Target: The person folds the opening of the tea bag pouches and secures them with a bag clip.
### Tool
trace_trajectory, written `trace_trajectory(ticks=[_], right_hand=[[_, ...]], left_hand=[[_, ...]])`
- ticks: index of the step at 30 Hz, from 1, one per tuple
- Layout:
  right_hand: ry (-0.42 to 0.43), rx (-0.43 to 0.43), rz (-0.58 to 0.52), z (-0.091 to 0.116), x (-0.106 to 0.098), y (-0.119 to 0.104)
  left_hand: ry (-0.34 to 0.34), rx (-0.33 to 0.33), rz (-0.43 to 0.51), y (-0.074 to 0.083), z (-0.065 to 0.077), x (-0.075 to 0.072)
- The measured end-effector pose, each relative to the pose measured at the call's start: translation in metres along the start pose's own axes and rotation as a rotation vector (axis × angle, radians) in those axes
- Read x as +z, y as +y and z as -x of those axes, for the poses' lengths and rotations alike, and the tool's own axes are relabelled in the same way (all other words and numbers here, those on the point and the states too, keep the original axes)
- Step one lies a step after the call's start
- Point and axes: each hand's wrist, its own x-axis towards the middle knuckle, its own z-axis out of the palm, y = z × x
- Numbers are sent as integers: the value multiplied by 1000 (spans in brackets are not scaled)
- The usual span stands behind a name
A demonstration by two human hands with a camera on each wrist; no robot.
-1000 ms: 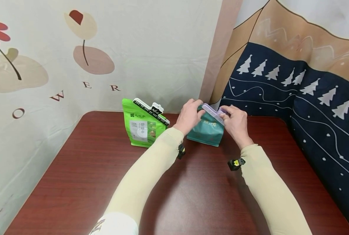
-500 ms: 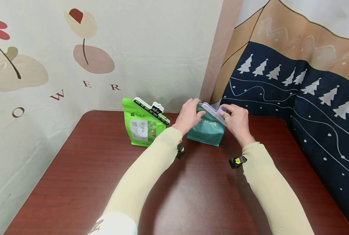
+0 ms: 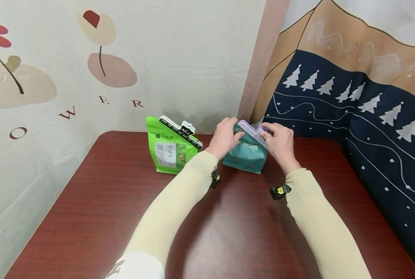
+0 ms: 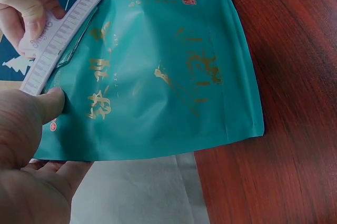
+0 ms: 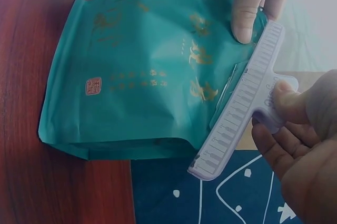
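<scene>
A teal tea bag (image 3: pixel 244 155) with gold lettering stands upright near the back of the table. My left hand (image 3: pixel 225 136) pinches its upper left corner, thumb on the front face and fingers behind, as the left wrist view shows. A lilac bag clip (image 5: pixel 239 103) with a piano-key print lies slantwise along the bag's top edge. My right hand (image 3: pixel 279 145) grips the clip's handle between thumb and fingers. In the right wrist view the clip's long bar overlaps the top of the bag (image 5: pixel 137 71).
Left of the teal bag stands a bright green tea bag (image 3: pixel 165 155) with a black-and-white clip (image 3: pixel 181 131) across its top right corner. The dark red wooden table (image 3: pixel 123 217) backs onto a printed curtain (image 3: pixel 179 58) and a navy tree-patterned cloth (image 3: pixel 333 104).
The lilac clip and right hand have shifted slightly up and left along the bag's top. The left hand keeps its pinch at the corner, and the green bag has not moved.
</scene>
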Motion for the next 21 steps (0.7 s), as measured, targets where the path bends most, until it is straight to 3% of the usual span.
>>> trace_trajectory(ticks=[21], right_hand=[[-29,-7,23,-2,-2,-2]], left_hand=[[-16,12,-12,0,1,-1]])
